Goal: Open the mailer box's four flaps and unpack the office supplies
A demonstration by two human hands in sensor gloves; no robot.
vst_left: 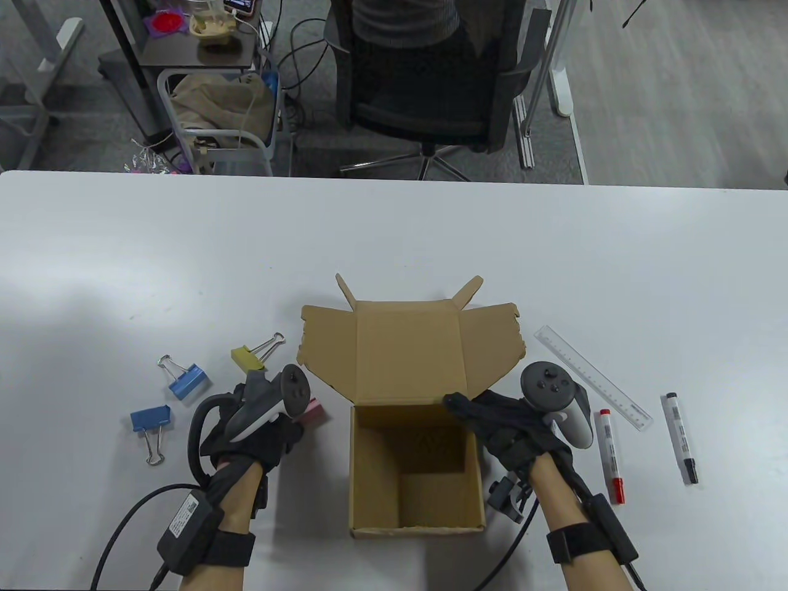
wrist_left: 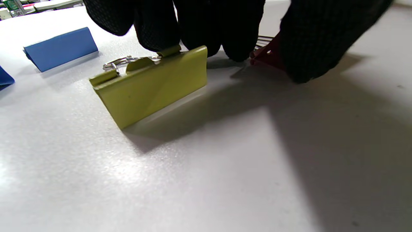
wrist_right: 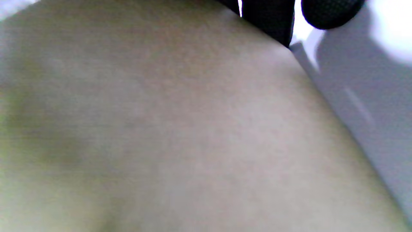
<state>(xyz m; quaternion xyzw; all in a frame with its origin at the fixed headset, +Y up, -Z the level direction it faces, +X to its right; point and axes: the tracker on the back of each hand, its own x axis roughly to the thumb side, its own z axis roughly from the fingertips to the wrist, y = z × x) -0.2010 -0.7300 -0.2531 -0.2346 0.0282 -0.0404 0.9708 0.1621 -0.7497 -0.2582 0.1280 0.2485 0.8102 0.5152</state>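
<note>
The brown mailer box [vst_left: 364, 486] stands open near the table's front edge, its lid [vst_left: 406, 351] and side flaps folded back. Nothing shows on its floor. My right hand [vst_left: 469, 411] holds the box's right wall at the back corner, fingers [wrist_right: 267, 22] curled over the rim. My left hand [vst_left: 290, 423] is low on the table left of the box and pinches a red binder clip [vst_left: 312, 412] [wrist_left: 268, 56] between thumb and fingers [wrist_left: 199, 25]. A yellow binder clip [vst_left: 249, 358] [wrist_left: 151, 85] lies just beyond those fingers.
Two blue binder clips [vst_left: 186, 380] [vst_left: 149, 420] lie further left. Right of the box lie a clear ruler [vst_left: 594, 378], a red marker [vst_left: 611, 455] and a black marker [vst_left: 679, 437]. An office chair [vst_left: 431, 80] stands beyond the table's far edge.
</note>
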